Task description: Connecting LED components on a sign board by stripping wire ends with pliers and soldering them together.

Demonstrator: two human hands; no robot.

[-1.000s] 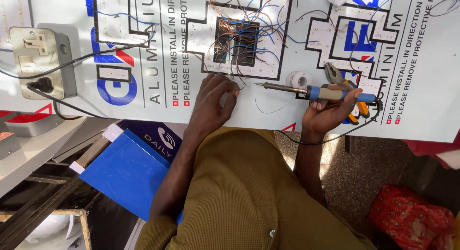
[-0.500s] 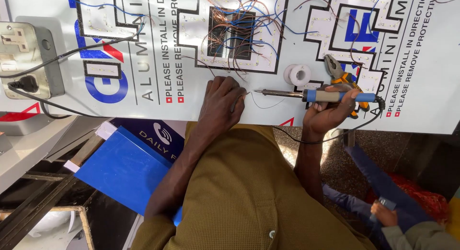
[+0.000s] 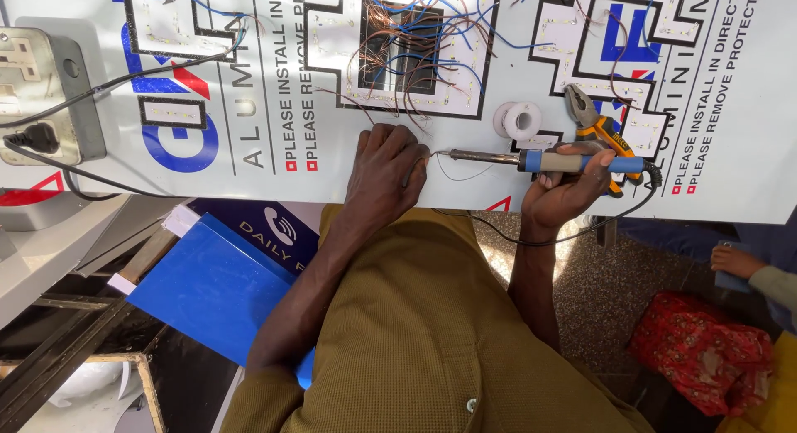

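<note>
You have one soldering iron (image 3: 548, 161), one pair of pliers (image 3: 596, 124), one solder reel (image 3: 518, 120), one socket box (image 3: 41, 97), one plug (image 3: 33, 138), one white panel (image 3: 730, 151), and two blue boards (image 3: 212, 288).

Bright, even daylight falls on the white panel (image 3: 465, 184) I work over, and it shows no hard glare. My left hand (image 3: 383, 177) throws only a soft, short shadow toward six o'clock. At four o'clock a sunlit patch glows on the speckled floor (image 3: 606, 292). Down at eight o'clock the corner goes dim. Focus is sharp at centre; straight edges bow slightly toward nine and three o'clock.
</note>
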